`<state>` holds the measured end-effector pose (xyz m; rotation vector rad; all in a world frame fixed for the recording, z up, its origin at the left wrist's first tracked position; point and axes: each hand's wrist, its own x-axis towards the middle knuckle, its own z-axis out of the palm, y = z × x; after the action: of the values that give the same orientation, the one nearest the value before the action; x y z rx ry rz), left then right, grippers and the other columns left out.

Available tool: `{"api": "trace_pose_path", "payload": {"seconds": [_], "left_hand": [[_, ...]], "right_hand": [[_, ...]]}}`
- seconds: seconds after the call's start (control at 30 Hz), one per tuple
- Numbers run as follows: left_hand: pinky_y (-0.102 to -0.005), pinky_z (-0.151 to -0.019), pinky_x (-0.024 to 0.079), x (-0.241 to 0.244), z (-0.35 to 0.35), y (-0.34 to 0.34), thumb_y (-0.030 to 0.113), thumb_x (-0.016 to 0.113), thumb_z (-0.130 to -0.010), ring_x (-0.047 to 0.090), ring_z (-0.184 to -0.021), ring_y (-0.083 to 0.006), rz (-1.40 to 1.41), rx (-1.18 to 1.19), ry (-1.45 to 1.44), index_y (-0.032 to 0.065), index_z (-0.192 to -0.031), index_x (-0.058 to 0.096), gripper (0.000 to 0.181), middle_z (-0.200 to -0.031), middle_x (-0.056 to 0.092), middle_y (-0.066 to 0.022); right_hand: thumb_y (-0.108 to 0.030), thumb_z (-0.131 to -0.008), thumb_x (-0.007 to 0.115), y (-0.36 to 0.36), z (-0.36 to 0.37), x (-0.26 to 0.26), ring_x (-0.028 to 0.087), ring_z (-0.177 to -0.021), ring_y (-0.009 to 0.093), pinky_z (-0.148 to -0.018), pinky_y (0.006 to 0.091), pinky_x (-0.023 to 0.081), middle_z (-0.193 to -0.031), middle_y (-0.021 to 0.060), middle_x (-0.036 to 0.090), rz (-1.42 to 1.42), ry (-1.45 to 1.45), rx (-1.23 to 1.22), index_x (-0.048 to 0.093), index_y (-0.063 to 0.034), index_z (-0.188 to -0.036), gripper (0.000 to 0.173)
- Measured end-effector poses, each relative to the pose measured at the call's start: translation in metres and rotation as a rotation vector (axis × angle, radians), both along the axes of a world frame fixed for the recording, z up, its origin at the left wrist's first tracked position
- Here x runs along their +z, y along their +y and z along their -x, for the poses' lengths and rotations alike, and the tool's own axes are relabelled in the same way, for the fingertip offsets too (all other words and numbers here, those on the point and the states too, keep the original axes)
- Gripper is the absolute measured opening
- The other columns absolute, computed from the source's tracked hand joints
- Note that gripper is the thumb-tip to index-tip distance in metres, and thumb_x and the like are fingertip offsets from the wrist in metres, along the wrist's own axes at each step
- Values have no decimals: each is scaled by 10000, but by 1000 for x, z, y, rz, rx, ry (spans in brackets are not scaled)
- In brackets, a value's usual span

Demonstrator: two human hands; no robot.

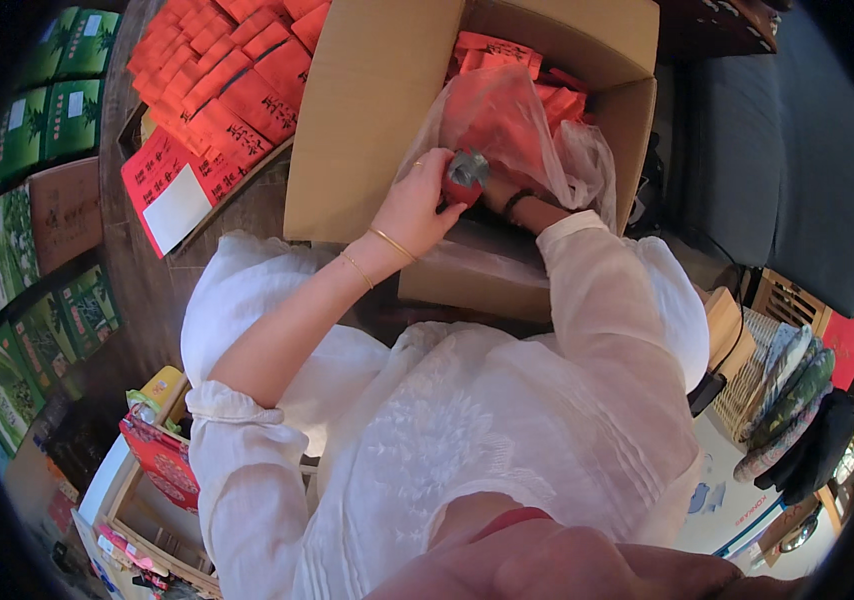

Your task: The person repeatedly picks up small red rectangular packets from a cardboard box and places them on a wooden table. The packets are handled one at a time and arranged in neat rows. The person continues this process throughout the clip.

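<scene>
An open cardboard box (374, 97) stands in front of me, with many red packets (498, 51) inside, partly under a clear plastic bag (494, 112). At the box's near side my left hand (427, 196) holds a small red packet whose crumpled silvery end (468, 168) faces up. My right hand (500, 191) reaches into the near part of the box beside that packet, under the bag's edge; its fingers are hidden, so what it holds cannot be told.
Left of the box, a tray (247, 180) bears a heap of red packets (224, 82) and a red sheet with a white patch (176, 210). Green printed boxes (71, 120) line the far left. A dark padded seat (727, 157) and a woven basket (753, 360) with folded cloths are at right.
</scene>
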<state>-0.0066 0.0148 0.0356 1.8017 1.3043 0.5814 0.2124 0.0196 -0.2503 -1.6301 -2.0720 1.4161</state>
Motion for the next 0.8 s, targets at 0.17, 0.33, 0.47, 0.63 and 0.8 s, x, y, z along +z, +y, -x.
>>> {"api": "trace_pose_path", "payload": {"seconds": [0.17, 0.33, 0.47, 0.63, 0.8], "left_hand": [[-404, -816, 456, -17, 3, -6, 74, 700, -707, 525, -998, -397, 49, -2, -17, 6, -1208, 378, 600, -1086, 521, -223], [-420, -794, 459, -24, 4, -11, 68, 697, -701, 533, -965, -392, -72, -82, 49, 25, -1173, 397, 560, -1065, 527, -202], [-433, -778, 462, -21, 3, -17, 78, 697, -699, 540, -948, -386, -72, -165, 144, 45, -1136, 410, 524, -1050, 536, -181], [-441, -751, 471, -25, 1, -19, 70, 699, -693, 566, -895, -372, -142, -217, 233, 50, -1058, 418, 460, -996, 539, -180], [-429, -730, 486, -22, -5, -22, 88, 717, -677, 580, -877, -351, -184, -246, 302, 52, -999, 422, 438, -942, 549, -159]], "right_hand": [[-200, -730, 724, 20, -2, 127, 575, -900, 188, -759, 335, 467, -1032, 79, 620, 428, 128, 36, 650, -54, -1003, 318], [-125, -778, 695, 11, -1, 235, 563, -796, 71, -667, 218, 449, -908, -31, 598, 682, 409, -341, 603, -107, -1046, 284], [-110, -796, 680, -1, -3, 269, 576, -821, 73, -681, 214, 454, -917, -20, 612, 622, 524, -429, 616, -92, -1016, 229], [-93, -785, 687, -14, 0, 306, 589, -801, 92, -664, 227, 471, -919, 9, 628, 491, 534, -591, 634, -73, -963, 187], [-114, -808, 657, -13, 7, 312, 590, -834, 104, -674, 228, 472, -945, 30, 630, 422, 578, -533, 628, -48, -1012, 217]]}}
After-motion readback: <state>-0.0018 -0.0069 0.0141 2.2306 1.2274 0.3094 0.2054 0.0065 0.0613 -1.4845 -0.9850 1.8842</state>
